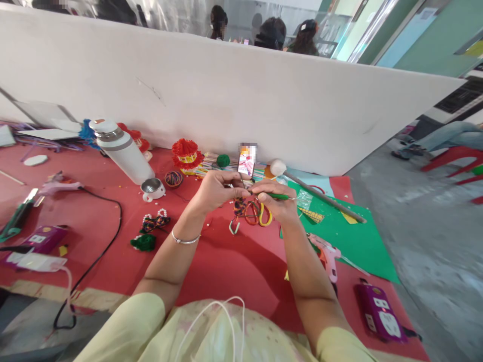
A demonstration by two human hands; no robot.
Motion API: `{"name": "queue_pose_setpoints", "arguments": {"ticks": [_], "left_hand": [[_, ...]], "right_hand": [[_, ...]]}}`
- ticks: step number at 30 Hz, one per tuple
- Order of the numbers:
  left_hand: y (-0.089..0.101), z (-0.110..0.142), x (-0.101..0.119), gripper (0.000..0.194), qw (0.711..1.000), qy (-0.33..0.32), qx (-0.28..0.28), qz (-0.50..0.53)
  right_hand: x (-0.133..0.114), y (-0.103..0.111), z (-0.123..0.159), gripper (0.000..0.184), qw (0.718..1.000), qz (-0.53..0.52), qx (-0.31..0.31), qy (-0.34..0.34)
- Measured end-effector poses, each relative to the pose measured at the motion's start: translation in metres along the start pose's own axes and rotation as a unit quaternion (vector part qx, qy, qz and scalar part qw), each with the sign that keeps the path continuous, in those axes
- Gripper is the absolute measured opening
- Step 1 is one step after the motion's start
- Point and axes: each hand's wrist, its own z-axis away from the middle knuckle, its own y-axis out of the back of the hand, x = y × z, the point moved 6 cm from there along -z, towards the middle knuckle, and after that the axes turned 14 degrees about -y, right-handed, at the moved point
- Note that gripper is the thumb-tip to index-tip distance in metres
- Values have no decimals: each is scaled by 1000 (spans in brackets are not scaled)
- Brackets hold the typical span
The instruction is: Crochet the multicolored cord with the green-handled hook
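My right hand [277,203] grips a green-handled crochet hook [278,196], its tip lost among my fingertips. My left hand [222,190] is closed with thumb and fingers pinching dark yarn, and its fingertips meet those of my right hand. A strand trails on the left toward a multicoloured yarn ball [173,179]. Under my hands lie scissors with yellow and red loops [266,216], a small multicoloured yarn piece [239,207] and a pale green clip-like loop [234,227]. A phone [247,160] stands upright just beyond my hands, its screen lit.
A white flask [124,153] and a metal-lined cup [153,188] stand left. Yarn bows [155,221] lie nearer. Right are a padded stick [324,196], green sheet [362,236], pink glue gun [327,254] and purple power strip [381,311]. A white partition [226,95] bounds the red table.
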Motion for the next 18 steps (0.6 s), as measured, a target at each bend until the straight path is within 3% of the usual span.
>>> {"name": "queue_pose_setpoints", "arguments": {"ticks": [3,7,13,15,18], "left_hand": [[1,0,2,28,999,-11,40,-14],[3,1,-2,45,992,-16,125,10],[-21,8,-20,49,965,14,220,144],[-27,10,-23,49,956,18,235,172],[-31,10,-25,47,945,35,241,217]], "right_hand": [[-5,-3,2,11,999,31,35,26],[-8,-7,9,14,986,115,98,66],[-9,-12,27,29,945,187,210,166],[-6,-12,29,27,947,158,233,154],[4,-8,27,19,960,91,250,82]]}}
